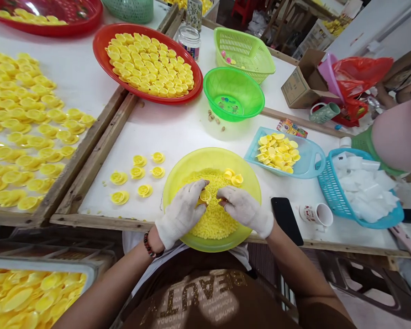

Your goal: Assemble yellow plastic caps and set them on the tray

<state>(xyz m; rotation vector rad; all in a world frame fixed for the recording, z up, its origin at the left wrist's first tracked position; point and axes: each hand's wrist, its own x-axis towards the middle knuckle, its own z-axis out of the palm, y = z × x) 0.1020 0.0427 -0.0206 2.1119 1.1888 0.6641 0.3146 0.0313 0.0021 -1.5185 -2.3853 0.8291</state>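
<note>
My left hand, in a white fingerless-tipped glove, grips a small yellow plastic cup between thumb and fingers. It hangs over a yellow basin heaped with small yellow pellets. Just right of the cup, my gloved right hand has its fingertips drawn together above the pellets; whatever they pinch is too small to make out. A few yellow cup pieces lie on the pellets near the basin's back right rim. Several cups stand on the white table to the left.
A blue tray of yellow pieces sits behind right. Near my right forearm lie a black phone and a mug, beside a blue basket. Behind stand a green bowl and a red tray of cups. Wooden rails edge the table.
</note>
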